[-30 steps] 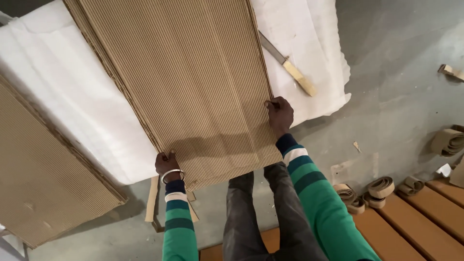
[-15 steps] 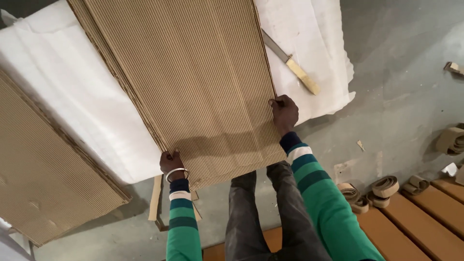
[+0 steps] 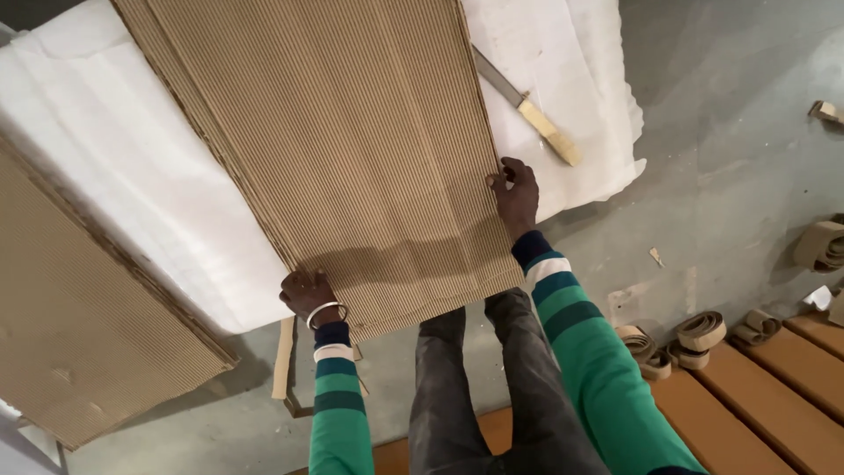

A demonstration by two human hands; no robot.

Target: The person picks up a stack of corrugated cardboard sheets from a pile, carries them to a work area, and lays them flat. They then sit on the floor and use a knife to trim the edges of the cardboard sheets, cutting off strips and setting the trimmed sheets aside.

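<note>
I see no package, label, sign or screen anywhere in this view.
</note>
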